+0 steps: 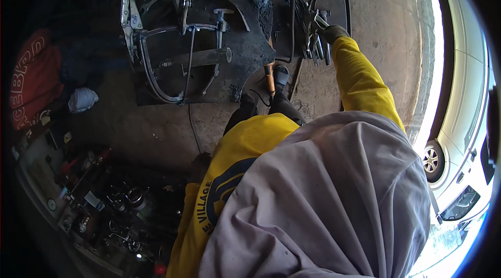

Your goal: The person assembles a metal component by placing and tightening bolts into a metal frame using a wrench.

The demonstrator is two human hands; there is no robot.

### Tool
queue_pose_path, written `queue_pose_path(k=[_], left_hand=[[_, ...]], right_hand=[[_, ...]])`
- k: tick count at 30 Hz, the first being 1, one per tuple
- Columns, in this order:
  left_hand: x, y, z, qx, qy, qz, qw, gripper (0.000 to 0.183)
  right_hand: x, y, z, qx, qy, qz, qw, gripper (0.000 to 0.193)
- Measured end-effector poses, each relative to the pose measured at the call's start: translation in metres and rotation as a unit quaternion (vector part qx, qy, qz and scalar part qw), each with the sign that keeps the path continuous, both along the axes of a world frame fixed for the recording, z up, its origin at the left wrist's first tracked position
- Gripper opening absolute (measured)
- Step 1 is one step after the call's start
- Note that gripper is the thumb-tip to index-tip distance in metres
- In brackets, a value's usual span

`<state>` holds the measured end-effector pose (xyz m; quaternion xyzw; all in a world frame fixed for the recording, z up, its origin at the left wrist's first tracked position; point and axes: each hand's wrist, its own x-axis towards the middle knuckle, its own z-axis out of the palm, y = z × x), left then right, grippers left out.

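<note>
My right hand (335, 33) grips a silver metal tool (322, 21) over other hand tools (317, 51), right of the curved metal frame (146, 70). My shadowed left hand (201, 161): I can't tell whether it's closed.

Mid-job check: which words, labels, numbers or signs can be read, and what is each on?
Wording isn't copied out here, only placed.
Yellow top: dark lettering, only partly showing.
Red cloth: large pale lettering, partly showing.
Pale sheet, lower left: too small and dim to tell if anything is printed.
</note>
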<state>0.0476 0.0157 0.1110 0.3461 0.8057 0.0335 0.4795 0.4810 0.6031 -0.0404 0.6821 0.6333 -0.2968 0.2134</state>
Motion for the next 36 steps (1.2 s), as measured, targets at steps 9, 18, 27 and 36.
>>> queue_pose_path(k=[9,18,27,36], left_hand=[[0.009,-0.055,-0.075,-0.062,-0.006,0.047,0.997,0.046],[-0.071,0.023,-0.107,0.032,-0.04,-0.158,0.986,0.038],[-0.1,0.026,-0.081,-0.017,-0.14,0.147,0.979,0.031],[-0.129,0.016,-0.06,-0.026,-0.142,0.076,0.987,0.03]], right_hand=[[-0.064,-0.103,0.131,0.412,0.36,-0.046,0.836,0.041],[-0.308,0.008,0.35,0.217,0.584,-0.216,0.752,0.062],[-0.325,0.054,0.326,0.291,0.414,-0.27,0.819,0.055],[-0.329,0.01,0.354,0.679,0.339,-0.083,0.646,0.031]])
